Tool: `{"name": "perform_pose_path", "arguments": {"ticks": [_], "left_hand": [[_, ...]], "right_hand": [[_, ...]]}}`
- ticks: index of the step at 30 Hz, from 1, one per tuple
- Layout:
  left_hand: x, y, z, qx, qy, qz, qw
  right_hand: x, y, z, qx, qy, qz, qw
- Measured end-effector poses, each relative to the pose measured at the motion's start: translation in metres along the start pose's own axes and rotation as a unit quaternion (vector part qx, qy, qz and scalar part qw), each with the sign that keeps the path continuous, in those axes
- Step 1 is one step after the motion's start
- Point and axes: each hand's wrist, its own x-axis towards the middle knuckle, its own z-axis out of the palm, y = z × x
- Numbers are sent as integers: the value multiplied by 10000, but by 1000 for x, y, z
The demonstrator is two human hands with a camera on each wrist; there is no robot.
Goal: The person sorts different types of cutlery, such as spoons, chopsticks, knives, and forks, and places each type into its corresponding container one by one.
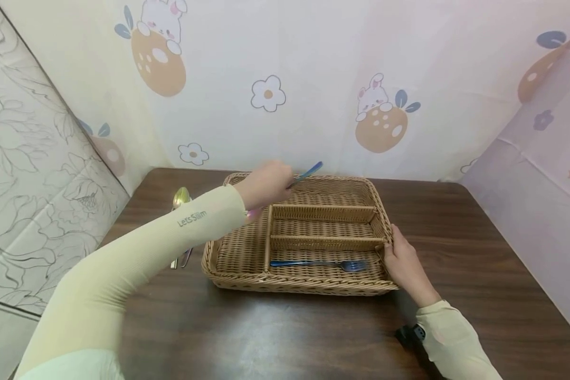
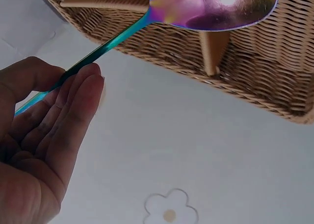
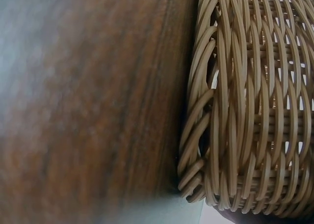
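Iridescent blue-purple spoon (image 2: 211,8) held by its handle above woven wicker basket (image 1: 309,285), bowl over the left compartment; basket sits flat on table, dividers inside.

Head view: high, looking forward and down across the brown table (image 1: 275,327) toward the patterned wall, whole wicker cutlery tray (image 1: 309,287) in frame. Left wrist view: very close, looking along the palm, tray wall (image 2: 274,87) upper right. Right wrist view: almost against the tray's woven side (image 3: 245,111). All three share the tray.
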Motion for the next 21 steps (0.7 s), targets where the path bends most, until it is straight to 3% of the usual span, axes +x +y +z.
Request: {"name": "perform_pose_path", "arguments": {"ticks": [10,21], "left_hand": [[29,24,11,-73,-72,176,9998],[53,37,33,423,-45,668,9969]], "right_hand": [[0,0,1,18,-30,55,10000],[0,0,1,-10,134,-49,9999]]}}
